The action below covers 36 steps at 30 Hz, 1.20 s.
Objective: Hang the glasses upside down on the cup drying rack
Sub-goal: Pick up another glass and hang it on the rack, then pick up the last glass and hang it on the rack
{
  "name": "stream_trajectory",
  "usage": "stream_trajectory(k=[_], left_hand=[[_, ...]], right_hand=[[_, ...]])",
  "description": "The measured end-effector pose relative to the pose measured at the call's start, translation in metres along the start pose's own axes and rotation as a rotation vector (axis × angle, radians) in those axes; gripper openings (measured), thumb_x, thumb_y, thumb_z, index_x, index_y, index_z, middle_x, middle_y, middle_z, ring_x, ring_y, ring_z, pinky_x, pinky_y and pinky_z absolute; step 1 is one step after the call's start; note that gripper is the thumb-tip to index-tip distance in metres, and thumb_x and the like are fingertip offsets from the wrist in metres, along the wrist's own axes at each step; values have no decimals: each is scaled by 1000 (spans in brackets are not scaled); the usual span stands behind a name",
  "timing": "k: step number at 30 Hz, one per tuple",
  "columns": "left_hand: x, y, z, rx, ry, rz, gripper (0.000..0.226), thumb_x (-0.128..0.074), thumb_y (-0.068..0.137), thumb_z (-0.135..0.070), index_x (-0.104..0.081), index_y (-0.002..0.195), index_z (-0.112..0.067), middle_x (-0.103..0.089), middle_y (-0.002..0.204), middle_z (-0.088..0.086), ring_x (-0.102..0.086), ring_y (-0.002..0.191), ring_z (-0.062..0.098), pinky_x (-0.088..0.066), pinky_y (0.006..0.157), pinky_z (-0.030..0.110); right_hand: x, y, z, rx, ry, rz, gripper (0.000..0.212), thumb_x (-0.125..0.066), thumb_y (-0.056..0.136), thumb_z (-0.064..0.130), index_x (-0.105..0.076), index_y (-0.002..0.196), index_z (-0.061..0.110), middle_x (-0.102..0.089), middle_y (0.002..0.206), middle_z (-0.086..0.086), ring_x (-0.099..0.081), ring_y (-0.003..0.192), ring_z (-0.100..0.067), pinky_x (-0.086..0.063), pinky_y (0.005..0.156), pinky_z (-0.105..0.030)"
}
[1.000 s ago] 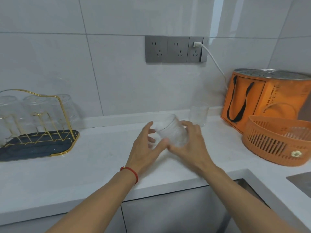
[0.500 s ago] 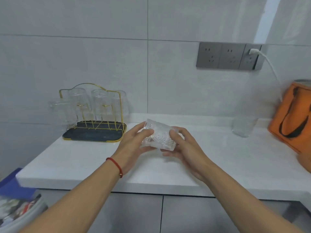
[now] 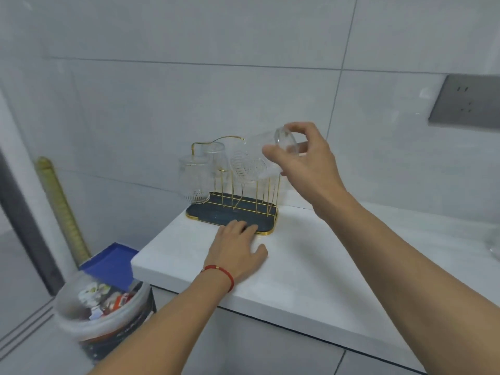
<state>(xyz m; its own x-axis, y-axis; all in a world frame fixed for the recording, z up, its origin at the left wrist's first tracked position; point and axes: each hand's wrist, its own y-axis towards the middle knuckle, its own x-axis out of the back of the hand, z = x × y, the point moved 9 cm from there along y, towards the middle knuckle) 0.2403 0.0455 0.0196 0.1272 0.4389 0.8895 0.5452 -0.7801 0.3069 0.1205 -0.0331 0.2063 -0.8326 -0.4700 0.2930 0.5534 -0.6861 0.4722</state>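
A lidless bin [image 3: 102, 307] of mixed waste is seen at lower left, below the countertop [image 3: 311, 266] edge. The cup drying rack [image 3: 232, 209], gold wire on a dark tray, is set at the counter's left end against the tiled wall. Two clear ribbed glasses are hung on it upside down: one [image 3: 194, 180] at the left front, one [image 3: 216, 158] behind it. The left hand [image 3: 238, 247] is laid flat, fingers [image 3: 244, 228] spread and extended, the tips touching the tray's front rim; nothing is held. A red cord bracelet [image 3: 220, 272] is worn on that wrist. The right hand [image 3: 308, 163] is raised above the rack's right side, thumb and fingers closed around the base of a third glass [image 3: 254, 158]. This glass is tilted, mouth down and leftward, above the right-hand prongs; whether a prong is already inside it cannot be told, owing to blur.
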Motion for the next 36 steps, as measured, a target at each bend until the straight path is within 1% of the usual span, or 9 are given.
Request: stream_trajectory(k=[2,5,8,12,17,23,26,31,36], left_hand=[[-2,0,3,12,-15,12,62,-42,92,-51,-46,147,-24,-47,150,2,-35,141,22,-28,120,41],[-2,-1,5,23,-50,7,62,-43,91,-52,-47,146,-25,-46,151,0,-33,142,21,-27,119,39],[1,-2,3,6,-79,-24,62,-47,89,-50,-50,144,-22,-48,146,0,-35,139,21,-31,118,38],[0,-4,-2,-34,-84,-30,61,-52,90,-46,-50,144,-19,-47,148,-1,-32,142,18,-29,119,36],[1,-4,-2,-22,-98,-27,60,-53,90,-45,-49,144,-20,-46,148,-2,-34,142,18,-35,114,33],[4,-4,-5,-40,-117,-43,62,-54,89,-43,-46,146,-22,-47,151,-5,-28,148,17,-31,116,33],[6,-5,-5,-51,-129,-46,61,-54,89,-42,-46,147,-25,-46,153,-6,-27,149,16,-27,118,32],[10,-6,-3,-41,-150,-64,56,-54,91,-42,-49,144,-26,-49,150,-7,-30,146,13,-32,115,32],[15,-6,-18,-62,-165,-86,51,-60,91,-37,-55,140,-26,-54,146,-6,-40,139,13,-34,110,29]], right_hand=[[-26,16,18,97,-117,51,63,-76,81,48,-56,139,34,-63,129,12,-63,115,-14,-55,99,-44],[-66,32,23,185,-294,128,67,-72,86,46,-53,149,29,-60,148,2,-57,133,-22,-48,109,-45],[-100,41,13,206,-519,199,71,-66,88,50,-46,152,30,-62,141,-9,-59,128,-31,-48,104,-46],[-128,51,-1,202,-763,288,70,-63,88,55,-46,147,21,-68,131,-7,-61,124,-33,-45,99,-50],[-143,55,-17,213,-883,349,60,-56,92,58,-61,137,20,-63,142,-7,-56,132,-32,-37,106,-53],[-145,50,-23,280,-996,410,60,-43,100,64,-61,138,22,-64,139,-8,-57,131,-32,-33,107,-56],[-126,38,-10,388,-919,318,56,-45,103,56,-57,143,19,-61,143,-8,-55,134,-31,-35,109,-50],[-37,-1,-15,504,-701,81,32,-57,98,22,-67,127,11,-68,123,-9,-64,110,-33,-41,105,-41],[78,-45,-96,297,-766,-14,29,-65,92,12,-69,120,13,-70,118,-5,-68,103,-29,-47,97,-43]])
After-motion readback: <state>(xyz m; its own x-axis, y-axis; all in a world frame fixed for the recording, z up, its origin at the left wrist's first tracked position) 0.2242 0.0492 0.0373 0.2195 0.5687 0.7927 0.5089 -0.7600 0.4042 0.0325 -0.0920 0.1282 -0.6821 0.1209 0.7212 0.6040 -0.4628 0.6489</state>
